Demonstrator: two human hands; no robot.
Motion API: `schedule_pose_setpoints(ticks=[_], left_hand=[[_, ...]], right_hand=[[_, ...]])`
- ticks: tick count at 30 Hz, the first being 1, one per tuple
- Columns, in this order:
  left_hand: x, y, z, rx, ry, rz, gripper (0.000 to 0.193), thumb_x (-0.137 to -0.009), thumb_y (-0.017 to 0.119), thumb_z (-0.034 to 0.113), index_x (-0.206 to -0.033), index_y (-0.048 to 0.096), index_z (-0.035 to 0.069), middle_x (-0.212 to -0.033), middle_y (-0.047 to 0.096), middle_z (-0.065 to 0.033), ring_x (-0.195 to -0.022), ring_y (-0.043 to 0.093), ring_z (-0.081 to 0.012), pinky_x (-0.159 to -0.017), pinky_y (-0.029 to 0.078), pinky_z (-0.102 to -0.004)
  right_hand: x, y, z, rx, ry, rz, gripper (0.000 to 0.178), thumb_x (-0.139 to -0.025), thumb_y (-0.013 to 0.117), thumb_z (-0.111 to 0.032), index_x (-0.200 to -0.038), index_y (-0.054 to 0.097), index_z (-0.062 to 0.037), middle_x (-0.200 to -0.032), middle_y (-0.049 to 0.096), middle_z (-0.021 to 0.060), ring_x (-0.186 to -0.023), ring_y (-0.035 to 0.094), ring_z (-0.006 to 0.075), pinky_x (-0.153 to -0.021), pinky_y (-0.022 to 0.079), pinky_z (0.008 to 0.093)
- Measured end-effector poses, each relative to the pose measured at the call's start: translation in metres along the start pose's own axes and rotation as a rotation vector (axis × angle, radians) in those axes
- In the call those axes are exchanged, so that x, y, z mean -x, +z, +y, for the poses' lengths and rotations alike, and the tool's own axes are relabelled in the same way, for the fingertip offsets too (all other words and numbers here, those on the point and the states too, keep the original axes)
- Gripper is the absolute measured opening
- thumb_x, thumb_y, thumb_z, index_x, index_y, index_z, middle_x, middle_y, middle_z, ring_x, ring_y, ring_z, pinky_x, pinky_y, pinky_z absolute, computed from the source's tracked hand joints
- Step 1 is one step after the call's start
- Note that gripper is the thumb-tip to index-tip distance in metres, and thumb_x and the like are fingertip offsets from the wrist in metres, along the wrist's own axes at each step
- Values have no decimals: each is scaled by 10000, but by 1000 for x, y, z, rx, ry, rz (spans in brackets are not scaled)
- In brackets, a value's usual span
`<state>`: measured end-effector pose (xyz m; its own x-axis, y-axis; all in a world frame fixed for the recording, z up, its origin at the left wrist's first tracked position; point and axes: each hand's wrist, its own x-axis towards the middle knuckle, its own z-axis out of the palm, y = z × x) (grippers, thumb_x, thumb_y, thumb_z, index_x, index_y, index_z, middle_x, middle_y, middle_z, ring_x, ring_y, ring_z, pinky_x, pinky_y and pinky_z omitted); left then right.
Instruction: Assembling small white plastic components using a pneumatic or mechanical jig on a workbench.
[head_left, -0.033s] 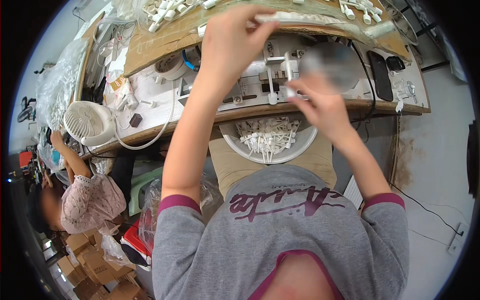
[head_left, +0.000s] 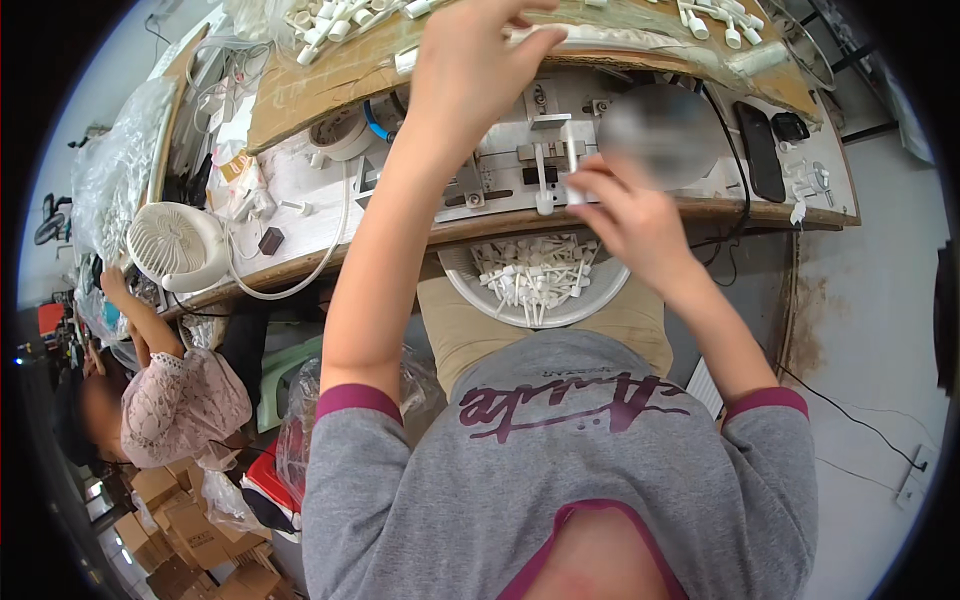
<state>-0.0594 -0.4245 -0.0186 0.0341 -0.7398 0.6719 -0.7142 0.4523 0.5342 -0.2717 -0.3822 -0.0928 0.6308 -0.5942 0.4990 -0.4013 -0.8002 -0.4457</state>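
Note:
My left hand (head_left: 468,65) reaches over the far cardboard, its thumb and fingers apart, beside a long white strip (head_left: 610,37) partly wrapped in clear film. No object shows between those fingers. At the table's front edge, my right hand (head_left: 632,215) pinches a slim white plastic piece (head_left: 572,150) with a long stem, held at its near end. Just left of it, a similar white stemmed piece (head_left: 542,180) lies on the metal fixture (head_left: 475,185). Below, a pale basin (head_left: 462,290) on my lap holds many such white pieces (head_left: 535,280).
A blurred grey disc (head_left: 660,135) stands right of the fixture, with a black phone (head_left: 760,150) beyond. White parts (head_left: 335,20) lie on the cardboard (head_left: 300,95). At left are a white fan (head_left: 178,245), a tape roll (head_left: 340,135) and a co-worker (head_left: 180,400) in pink lace.
My left hand has moved slightly farther away, and its thumb and fingers have spread. My right hand has shifted a little left and nearer with the white piece.

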Motion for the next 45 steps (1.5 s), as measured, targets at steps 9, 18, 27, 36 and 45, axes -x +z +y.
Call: schedule_pose_setpoints(ticks=[9,18,27,36,45], left_hand=[[-71,85,-30,-354,-166,-367,615,-799,753,417,-1114,610,-92,-1151,589,-249,-1091,582,-369,-884,510,-452],[-58,66,-5,-239,-167,-261,378,-786,760,303,-951,697,-31,-1063,633,-236,-1004,610,-382,-886,496,-429],[74,-19,30,-52,-14,-102,303,-763,771,92,-1058,709,62,-1198,644,-121,-1082,636,-275,-896,520,-356],[145,13,17,-276,-36,-354,232,-780,734,140,-1001,700,79,-1242,651,-77,-684,689,-267,-606,552,-350],[126,15,18,-410,-66,-493,216,-762,729,167,-956,709,74,-1230,654,-93,-699,694,-279,-629,551,-366]], right_hand=[[-12,40,-2,321,-110,-140,253,-729,738,-108,-945,626,-40,-1213,665,98,-580,653,259,-555,542,338],[-20,28,-2,227,-43,-238,280,-747,756,-149,-986,652,-46,-1153,685,99,-686,694,274,-592,559,342],[-153,-30,43,-11,13,185,189,-834,695,-165,-993,699,-62,-931,718,57,-803,687,192,-727,532,310],[-217,30,92,240,-273,-157,229,-876,661,-181,-1083,679,-85,-985,660,74,-919,629,233,-863,498,372],[-161,-64,34,-115,171,-308,315,-820,647,-97,-1115,666,10,-897,694,123,-802,658,211,-726,526,352]])
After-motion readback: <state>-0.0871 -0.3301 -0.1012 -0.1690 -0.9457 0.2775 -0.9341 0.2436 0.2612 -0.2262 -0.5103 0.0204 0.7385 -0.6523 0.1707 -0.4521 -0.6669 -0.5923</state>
